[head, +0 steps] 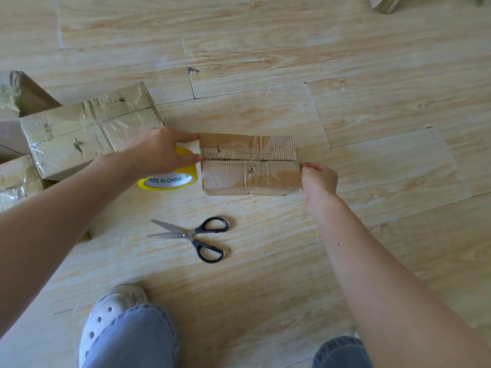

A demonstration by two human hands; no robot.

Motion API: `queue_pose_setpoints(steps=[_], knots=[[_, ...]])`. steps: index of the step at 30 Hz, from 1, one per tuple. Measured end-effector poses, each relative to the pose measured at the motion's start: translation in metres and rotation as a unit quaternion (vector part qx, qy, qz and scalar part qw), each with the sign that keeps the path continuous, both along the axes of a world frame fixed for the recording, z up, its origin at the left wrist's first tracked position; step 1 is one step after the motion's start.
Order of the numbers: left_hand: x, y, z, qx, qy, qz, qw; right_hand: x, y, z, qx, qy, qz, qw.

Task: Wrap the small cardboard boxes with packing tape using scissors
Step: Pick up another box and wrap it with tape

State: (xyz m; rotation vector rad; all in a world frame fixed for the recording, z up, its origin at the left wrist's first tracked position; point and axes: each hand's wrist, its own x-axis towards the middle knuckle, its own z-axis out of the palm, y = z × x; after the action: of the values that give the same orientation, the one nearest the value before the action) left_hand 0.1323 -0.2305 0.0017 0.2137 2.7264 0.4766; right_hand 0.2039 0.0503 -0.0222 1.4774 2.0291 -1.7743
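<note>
I see the left hand (159, 152), fingers straight, over the roll (170, 180), touching the nine-o'clock end of the box (249, 166). It lies mid-floor (372, 102) with scissors (194, 236) apart at seven, blades parted. The right hand (318, 179) curls round its three-o'clock end.

- Small brown rectangular cardboard box (249, 171): lay flat on the floor, long side running left to right. The top flaps were closed and met at a dark centre seam. Its surface paper was torn in patches, exposing the corrugation, and glossy old tape remained on top.
- Yellow-rimmed roll of clear packing tape (170, 183): sat just beside the box's left end, partly hidden. Its white core was printed "MADE IN CHINA".
- Black-handled steel scissors (191, 235): lay flat nearer the viewer, apart from the box. The blades were open, tips pointing left.
</note>
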Motion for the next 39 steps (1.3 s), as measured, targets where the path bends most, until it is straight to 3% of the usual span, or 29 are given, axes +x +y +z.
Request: queue_pose_setpoints(steps=[11, 13, 14, 16, 18, 20, 22, 24, 28, 33, 36, 39], knots=[[0.016, 0.006, 0.004, 0.052, -0.045, 0.05, 0.996, 0.0, 0.003, 0.003, 0.019, -0.023, 0.031, 0.999], [0.017, 0.007, 0.006, 0.057, -0.053, 0.051, 0.996, 0.002, 0.002, 0.008, 0.089, -0.045, 0.041, 0.994], [0.016, 0.008, 0.006, 0.059, -0.054, 0.049, 0.996, 0.005, -0.002, 0.012, 0.175, -0.026, 0.047, 0.983], [0.017, 0.01, 0.006, 0.064, -0.057, 0.044, 0.995, 0.012, -0.016, 0.021, 0.385, 0.103, 0.128, 0.908], [0.018, 0.012, 0.004, 0.076, -0.062, 0.045, 0.994, 0.018, -0.041, 0.024, 0.447, 0.217, 0.359, 0.79], [0.02, 0.015, 0.003, 0.084, -0.066, 0.044, 0.993, 0.023, -0.068, 0.019, 0.428, 0.183, 0.577, 0.671], [0.022, 0.016, 0.005, 0.081, -0.059, 0.035, 0.994, 0.025, -0.084, 0.01, 0.449, 0.134, 0.634, 0.615], [0.024, 0.012, 0.005, 0.097, -0.07, 0.017, 0.993, 0.025, -0.086, 0.003, 0.464, 0.113, 0.632, 0.61], [0.028, -0.004, 0.01, 0.224, -0.164, 0.004, 0.961, 0.025, -0.08, -0.003, 0.49, 0.102, 0.639, 0.584], [0.017, -0.005, 0.006, 0.145, -0.153, -0.015, 0.977, 0.024, -0.078, -0.002, 0.482, 0.105, 0.65, 0.578], [0.025, -0.014, -0.004, 0.053, -0.121, -0.023, 0.991, 0.024, -0.078, 0.001, 0.476, 0.1, 0.654, 0.579], [0.037, -0.025, -0.007, 0.102, -0.114, -0.001, 0.988, 0.025, -0.079, 0.002, 0.464, 0.104, 0.659, 0.583]])
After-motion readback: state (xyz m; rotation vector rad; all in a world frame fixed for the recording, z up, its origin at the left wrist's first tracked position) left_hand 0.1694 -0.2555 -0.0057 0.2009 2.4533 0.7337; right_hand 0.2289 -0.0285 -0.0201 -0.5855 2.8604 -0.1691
